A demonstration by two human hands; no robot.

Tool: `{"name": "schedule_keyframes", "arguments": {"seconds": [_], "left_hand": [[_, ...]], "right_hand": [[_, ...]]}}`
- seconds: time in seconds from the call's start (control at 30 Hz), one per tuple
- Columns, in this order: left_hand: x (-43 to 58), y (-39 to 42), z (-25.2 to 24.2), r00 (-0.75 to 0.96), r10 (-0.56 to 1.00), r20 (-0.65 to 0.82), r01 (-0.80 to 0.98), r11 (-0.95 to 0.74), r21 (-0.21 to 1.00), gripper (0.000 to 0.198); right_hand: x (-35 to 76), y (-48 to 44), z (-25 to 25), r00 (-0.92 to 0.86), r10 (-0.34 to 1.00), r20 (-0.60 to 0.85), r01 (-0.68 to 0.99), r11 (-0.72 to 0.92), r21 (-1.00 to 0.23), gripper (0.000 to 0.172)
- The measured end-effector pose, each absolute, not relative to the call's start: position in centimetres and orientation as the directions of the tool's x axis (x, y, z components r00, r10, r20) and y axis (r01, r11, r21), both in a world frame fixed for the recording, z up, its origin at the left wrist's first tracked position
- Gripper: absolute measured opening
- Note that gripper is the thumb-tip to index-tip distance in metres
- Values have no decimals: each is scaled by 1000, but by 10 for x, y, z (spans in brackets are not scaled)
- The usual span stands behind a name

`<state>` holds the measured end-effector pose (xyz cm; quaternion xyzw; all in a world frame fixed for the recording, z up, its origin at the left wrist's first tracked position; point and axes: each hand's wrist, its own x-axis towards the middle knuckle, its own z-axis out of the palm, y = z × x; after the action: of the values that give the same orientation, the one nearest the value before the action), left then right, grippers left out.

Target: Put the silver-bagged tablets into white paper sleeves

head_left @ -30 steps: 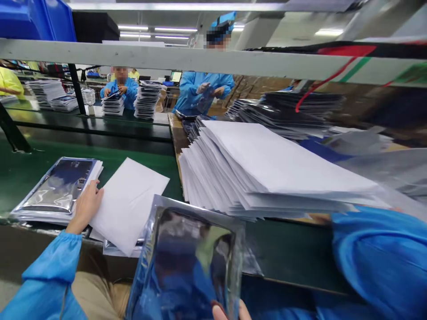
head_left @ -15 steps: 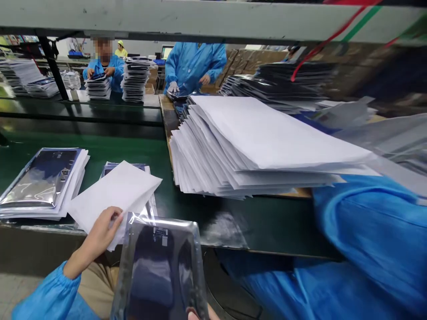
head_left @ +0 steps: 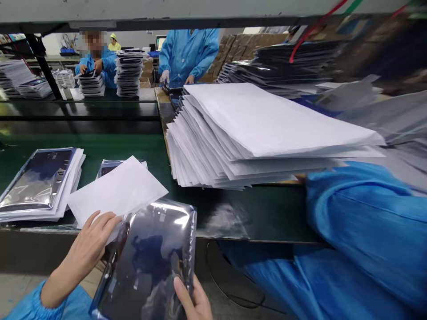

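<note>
My right hand [head_left: 192, 298] grips the lower right side of a flat, dark item in a clear plastic sleeve [head_left: 147, 266], thumb on top. The item is tilted in front of the table's edge, and reflections hide what is inside. At its upper left, my left hand [head_left: 90, 242] holds the near edge of a white envelope [head_left: 118, 189], fingers over the top and thumb hidden. The envelope's right part meets the sleeve's top edge. Beneath the envelope, another sleeved item [head_left: 108, 169] shows partly on the table.
A pile of sleeved dark items and white envelopes [head_left: 38, 182] lies at left on the green table [head_left: 133, 140]. A tall, fanned stack of white envelopes [head_left: 267, 124] stands at centre right. A co-worker's blue sleeve [head_left: 360, 204] is close at right. A metal beam [head_left: 167, 11] crosses above.
The sleeved item has risen and turned, its top now by the envelope's edge. My right hand has come into fuller view. My left fingers now lie flatter over the envelope.
</note>
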<state>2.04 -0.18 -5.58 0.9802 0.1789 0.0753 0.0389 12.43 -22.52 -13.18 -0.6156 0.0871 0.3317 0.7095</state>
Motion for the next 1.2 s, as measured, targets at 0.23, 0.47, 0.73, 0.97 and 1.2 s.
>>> {"name": "schedule_keyframes", "arguments": {"seconds": [0.23, 0.47, 0.73, 0.97, 1.2], "left_hand": [[-33, -23, -89, 753, 587, 297, 571, -807, 148, 41], [-45, -45, -104, 464, 828, 317, 770, -553, 317, 16], [-43, -53, -116, 499, 783, 371, 611, -622, 490, 11], [-44, -53, -120, 441, 841, 314, 545, -529, 651, 16], [-41, -63, -125, 368, 795, 483, 446, -607, 658, 16]], "right_hand": [[137, -213, -134, 717, 445, -537, -632, 88, -770, 59], [123, -203, -147, 670, 465, -579, -693, 113, -712, 59], [125, -195, -136, 594, 500, -630, -776, 153, -611, 71], [127, -184, -129, 633, 463, -621, -756, 194, -626, 65], [124, -180, -132, 641, 365, -675, -759, 170, -628, 62]]}}
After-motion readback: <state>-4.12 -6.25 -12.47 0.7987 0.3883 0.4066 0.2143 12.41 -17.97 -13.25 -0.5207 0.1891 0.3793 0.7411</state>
